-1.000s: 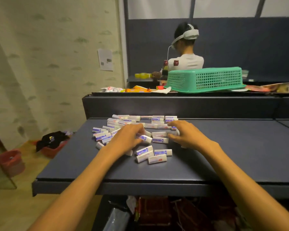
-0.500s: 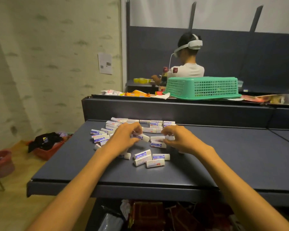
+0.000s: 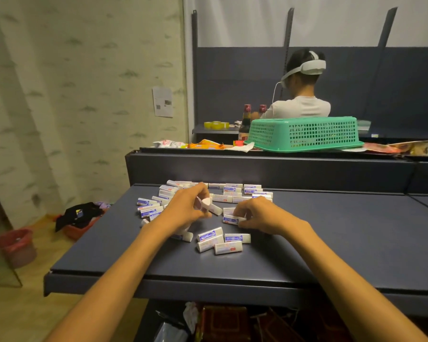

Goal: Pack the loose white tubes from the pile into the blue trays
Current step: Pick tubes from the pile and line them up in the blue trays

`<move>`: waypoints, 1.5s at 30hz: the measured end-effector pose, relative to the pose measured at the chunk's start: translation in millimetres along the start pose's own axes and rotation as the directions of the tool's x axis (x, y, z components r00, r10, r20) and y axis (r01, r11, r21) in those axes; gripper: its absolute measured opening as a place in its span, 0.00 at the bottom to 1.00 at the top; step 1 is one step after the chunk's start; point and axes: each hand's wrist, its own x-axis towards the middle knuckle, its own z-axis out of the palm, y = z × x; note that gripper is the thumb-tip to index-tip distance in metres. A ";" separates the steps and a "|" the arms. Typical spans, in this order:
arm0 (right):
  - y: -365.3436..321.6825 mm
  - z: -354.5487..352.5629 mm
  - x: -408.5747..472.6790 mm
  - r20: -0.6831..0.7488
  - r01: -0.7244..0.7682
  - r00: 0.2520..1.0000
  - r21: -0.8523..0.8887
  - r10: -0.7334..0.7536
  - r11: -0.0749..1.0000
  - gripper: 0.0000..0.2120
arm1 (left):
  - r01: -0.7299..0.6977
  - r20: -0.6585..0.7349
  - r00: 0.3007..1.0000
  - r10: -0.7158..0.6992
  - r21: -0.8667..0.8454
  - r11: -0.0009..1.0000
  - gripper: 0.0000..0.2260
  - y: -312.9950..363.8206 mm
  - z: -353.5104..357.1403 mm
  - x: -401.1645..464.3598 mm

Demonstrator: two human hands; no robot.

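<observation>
Both hands curled | left grip [image 3: 188,208] holds tube [image 3: 214,209] | right grip [image 3: 255,214] apparently pinches box [image 3: 230,219]

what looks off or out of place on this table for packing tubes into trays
No blue trays show anywhere in view. The white boxes lie scattered at mixed angles on the dark table. Behind, a green basket sits upside down. Nothing looks spilled or damaged.
</observation>
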 end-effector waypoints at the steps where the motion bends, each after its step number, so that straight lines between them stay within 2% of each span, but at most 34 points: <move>1: -0.4 0.1 -0.1 -0.006 0.001 1.000 -0.002 -0.001 1.000 0.14 | 0.007 -0.001 1.000 -0.007 -0.022 1.000 0.15 0.6 -0.5 -0.5; 3: -0.3 0.2 -0.6 -0.028 -0.006 1.000 -0.002 0.006 1.000 0.14 | -0.003 -0.002 1.000 0.003 -0.039 0.999 0.16 1.2 -1.3 -1.3; 6: 0.0 -0.6 -2.4 -0.087 -0.024 0.996 0.023 0.026 0.999 0.14 | -0.005 -0.018 1.000 0.003 -0.088 0.996 0.11 -0.4 -2.1 -1.1; 12: 0.5 -5.3 -5.7 -0.221 -0.047 0.970 0.245 0.103 0.968 0.09 | -0.034 -0.080 0.997 0.023 -0.128 0.991 0.10 -5.5 -4.9 0.1; 16: 1.5 -7.4 -8.3 -0.279 0.023 0.952 0.482 0.129 0.876 0.06 | -0.088 -0.106 0.991 0.077 -0.101 0.991 0.11 -8.7 -5.5 1.6; 22: -0.3 -2.3 -6.0 -0.286 0.002 0.919 0.690 0.270 0.724 0.14 | -0.158 -0.133 0.980 0.148 -0.067 0.985 0.10 -15.9 -7.1 1.0; 26: -6.9 -1.2 -7.1 -0.337 0.026 0.903 0.663 0.267 0.748 0.10 | -0.184 -0.135 0.975 0.174 -0.066 0.981 0.09 -23.7 -8.2 0.8; 28: -9.4 0.4 -9.2 -0.345 0.020 0.901 0.636 0.261 0.772 0.12 | -0.192 -0.136 0.974 0.182 -0.070 0.979 0.10 -26.8 -7.7 0.7; 31: -16.4 1.7 -13.9 -0.340 0.013 0.895 0.667 0.288 0.745 0.16 | -0.199 -0.134 0.973 0.187 -0.085 0.976 0.10 -29.0 -5.6 0.3; 33: -21.2 0.8 -18.8 -0.352 0.027 0.888 0.684 0.298 0.729 0.11 | -0.205 -0.127 0.973 0.192 -0.101 0.973 0.10 -27.6 -4.2 -0.2; 37: -21.6 -4.6 -30.0 -0.375 0.019 0.882 0.635 0.286 0.772 0.02 | -0.231 -0.135 0.967 0.217 -0.100 0.968 0.09 -18.3 -1.3 0.7; 41: -14.6 -14.1 -48.4 -0.368 0.012 0.881 0.644 0.296 0.765 0.09 | -0.258 -0.142 0.960 0.242 -0.106 0.960 0.10 -2.8 7.2 4.0; 45: 3.3 -20.4 -76.2 -0.355 -0.023 0.891 0.589 0.283 0.808 0.12 | -0.284 -0.142 0.953 0.269 -0.105 0.953 0.10 21.7 23.2 6.3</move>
